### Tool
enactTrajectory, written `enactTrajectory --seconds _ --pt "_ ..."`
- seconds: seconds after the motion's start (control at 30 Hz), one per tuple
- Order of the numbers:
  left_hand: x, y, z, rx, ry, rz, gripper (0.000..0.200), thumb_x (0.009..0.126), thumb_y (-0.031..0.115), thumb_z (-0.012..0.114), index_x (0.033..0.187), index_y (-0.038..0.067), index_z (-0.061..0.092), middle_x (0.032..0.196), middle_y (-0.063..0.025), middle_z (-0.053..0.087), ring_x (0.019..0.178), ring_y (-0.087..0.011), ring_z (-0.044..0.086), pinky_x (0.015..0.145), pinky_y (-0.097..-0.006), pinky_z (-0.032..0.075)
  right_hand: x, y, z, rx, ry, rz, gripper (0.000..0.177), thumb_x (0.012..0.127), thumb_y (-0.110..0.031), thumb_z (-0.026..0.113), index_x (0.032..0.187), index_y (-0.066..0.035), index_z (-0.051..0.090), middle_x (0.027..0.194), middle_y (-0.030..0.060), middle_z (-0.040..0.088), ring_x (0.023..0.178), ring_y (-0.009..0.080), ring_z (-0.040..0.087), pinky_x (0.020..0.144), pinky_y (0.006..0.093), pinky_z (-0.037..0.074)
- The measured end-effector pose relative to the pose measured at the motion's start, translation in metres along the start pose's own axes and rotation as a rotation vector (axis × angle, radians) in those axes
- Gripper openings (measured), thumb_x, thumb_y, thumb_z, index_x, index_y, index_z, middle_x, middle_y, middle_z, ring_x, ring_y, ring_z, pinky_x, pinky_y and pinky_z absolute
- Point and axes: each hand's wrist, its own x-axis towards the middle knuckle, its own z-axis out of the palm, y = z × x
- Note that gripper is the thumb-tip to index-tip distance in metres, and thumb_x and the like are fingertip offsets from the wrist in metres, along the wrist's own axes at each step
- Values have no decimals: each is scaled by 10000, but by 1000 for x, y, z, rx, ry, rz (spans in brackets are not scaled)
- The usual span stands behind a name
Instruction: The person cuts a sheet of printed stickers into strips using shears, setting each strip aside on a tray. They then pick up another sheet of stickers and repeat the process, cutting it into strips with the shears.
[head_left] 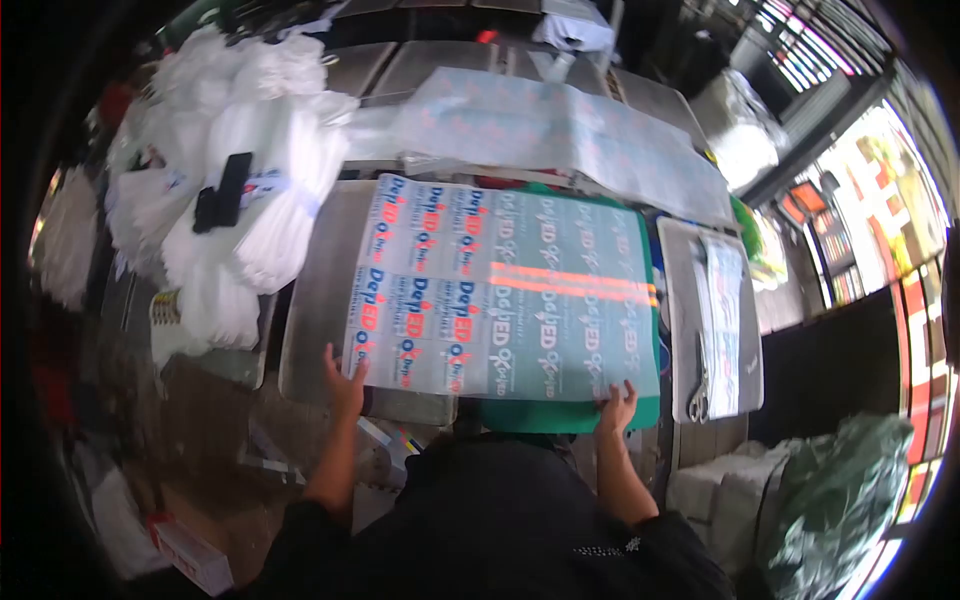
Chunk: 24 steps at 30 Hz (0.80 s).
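A translucent film sheet point(425, 345) printed with rows of blue and red "DepED" lettering lies across a grey board and green fabric point(560, 417). Over the green its print looks pale, and two orange stripes show through on the right. My left hand point(346, 385) is at the sheet's lower left edge, its thumb and fingers apart. At the lower right corner, my right hand point(617, 410) rests against the sheet's edge with its fingers apart. Whether the fingertips press on the film is hard to see.
Scissors point(698, 398) and folded printed strips point(722, 310) lie on a board to the right. More printed film point(500, 115) spreads behind. White fabric bundles point(285, 130) are piled at left, with a black phone-like object point(232, 188) on them. A green plastic-wrapped bundle point(845, 500) sits at lower right.
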Motion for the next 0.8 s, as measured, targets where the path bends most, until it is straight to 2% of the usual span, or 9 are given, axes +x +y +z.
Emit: enactTrajectory --seconds 0.1,0.17,0.43,0.5,0.57,0.6,0.67,0.73,0.8 --pt "42 -32 -11 577 -124 99 578 784 253 776 1245 -30 573 1087 -226 648 980 -346 641 872 -431 493 40 5 -23 -89 137 -59 411 866 -57 633 1262 -41 528 841 63 568 639 146 561 534 283 466" --pt "70 -34 -27 490 -77 -148 393 800 226 754 1052 -53 639 1005 -210 672 964 -316 648 851 -421 497 50 2 -35 -158 208 -88 418 868 -42 619 1274 -42 519 859 74 556 648 159 565 546 287 480" --pt "99 -34 -102 500 63 -217 476 827 286 725 1177 -19 620 1055 -180 658 942 -276 631 842 -453 491 -7 24 -46 -355 -136 -80 429 821 -84 699 1231 -51 579 883 124 619 739 209 622 641 341 521" --pt "41 41 -52 1181 423 337 587 830 267 740 1303 1 515 1248 -231 566 1208 -377 522 1014 -478 413 -16 -7 -60 -586 -170 -175 483 804 -129 738 1255 -77 575 919 154 625 789 251 634 694 376 532" --pt "1 79 5 1069 340 562 653 845 241 723 1385 14 435 1372 -252 475 1315 -419 411 1086 -507 344 -7 -44 -77 -853 -203 -283 537 779 -139 736 1279 -69 554 1049 278 592 985 420 606 874 454 500" --pt "-17 78 36 767 67 492 675 855 216 705 1417 -9 406 1442 -275 415 1364 -432 362 1128 -509 294 15 -46 -92 -890 -75 -284 557 765 -154 751 1280 -82 553 1147 303 526 1061 453 559 928 484 474" --pt "-92 102 113 615 -309 558 685 868 234 683 1419 -44 385 1503 -293 325 1403 -436 307 1161 -512 239 57 -65 -125 -925 133 -511 517 768 -108 709 1260 -53 559 1189 286 524 1100 448 538 955 493 451" --pt "-141 92 168 660 -759 889 744 881 372 650 1496 81 348 1535 -260 294 1435 -456 238 1163 -564 198 96 -66 -163 -1050 200 -632 440 797 -120 680 1219 -44 582 1163 242 562 1079 421 554 942 485 455" --pt "-180 73 217 800 -882 881 736 897 450 610 1508 135 347 1558 -249 255 1443 -464 207 1153 -612 173 125 -54 -192 -1073 209 -677 400 814 -159 678 1191 -49 602 1126 233 588 1060 415 561 925 491 458"
